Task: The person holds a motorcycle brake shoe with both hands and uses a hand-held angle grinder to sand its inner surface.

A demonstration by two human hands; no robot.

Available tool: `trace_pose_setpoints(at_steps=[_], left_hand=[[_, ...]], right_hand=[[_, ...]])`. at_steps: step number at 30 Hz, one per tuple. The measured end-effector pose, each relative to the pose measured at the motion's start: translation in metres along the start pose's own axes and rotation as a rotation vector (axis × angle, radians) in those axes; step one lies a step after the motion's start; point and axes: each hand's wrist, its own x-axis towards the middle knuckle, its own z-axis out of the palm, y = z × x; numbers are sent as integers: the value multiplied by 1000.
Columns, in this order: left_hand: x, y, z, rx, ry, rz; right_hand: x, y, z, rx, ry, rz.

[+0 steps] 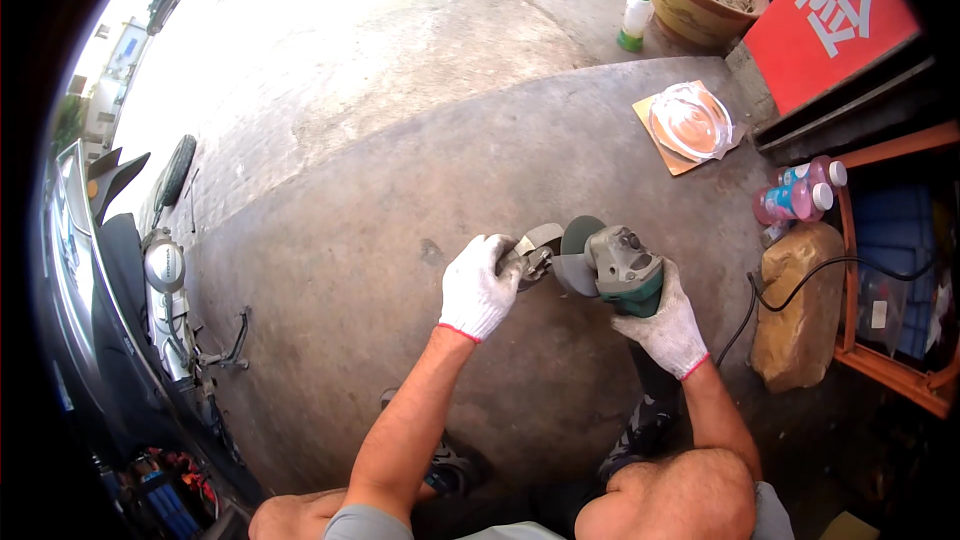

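Observation:
My left hand [482, 287], in a white knit glove with a red cuff, is closed round a curved grey metal part [540, 244], whose exact kind I cannot make out. My right hand [672, 325], gloved the same way, wraps round the body of a grey and green angle grinder [628, 265]. The grinder's dark green disc [580, 237] and its metal guard [574, 275] face the metal part. The two lie very near each other; whether they touch I cannot tell. The fingers of my right hand are partly hidden under the grinder.
A motorcycle [165, 265] stands at the left. To my right are a brown wrapped bundle [797, 305], a black cable [750, 305], pink bottles [795, 202] and an orange metal frame [890, 376]. Farther off sit a cardboard square [655, 145], a white-green bottle [636, 18] and a planter [690, 20].

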Motion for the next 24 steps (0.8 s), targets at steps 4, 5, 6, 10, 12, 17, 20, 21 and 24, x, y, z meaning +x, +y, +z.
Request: trace_pose_setpoints(at_steps=[4, 5, 6, 10, 12, 17, 20, 21, 24], left_hand=[[-6, -11, 19, -230, 39, -143], [-8, -15, 25, -365, 62, -211], [-11, -19, 30, -502, 84, -278], [-21, -31, 50, -740, 80, -343], [-23, -29, 56, -806, 72, -396], [-30, -43, 71, -893, 120, -409], [-30, -42, 72, -885, 114, -422], [-30, -42, 72, -884, 113, -422], [-31, -42, 73, -887, 115, -416]], right_hand=[[-8, 27, 5, 237, 102, 67], [-9, 30, 7, 284, 114, 88], [-10, 34, 9, 286, 116, 88], [-12, 47, 16, 535, 123, 161], [-13, 49, 15, 579, 121, 181], [-10, 45, 16, 558, 99, 142], [-9, 41, 15, 571, 88, 156], [-8, 40, 15, 572, 89, 157], [-8, 40, 15, 516, 71, 179]])
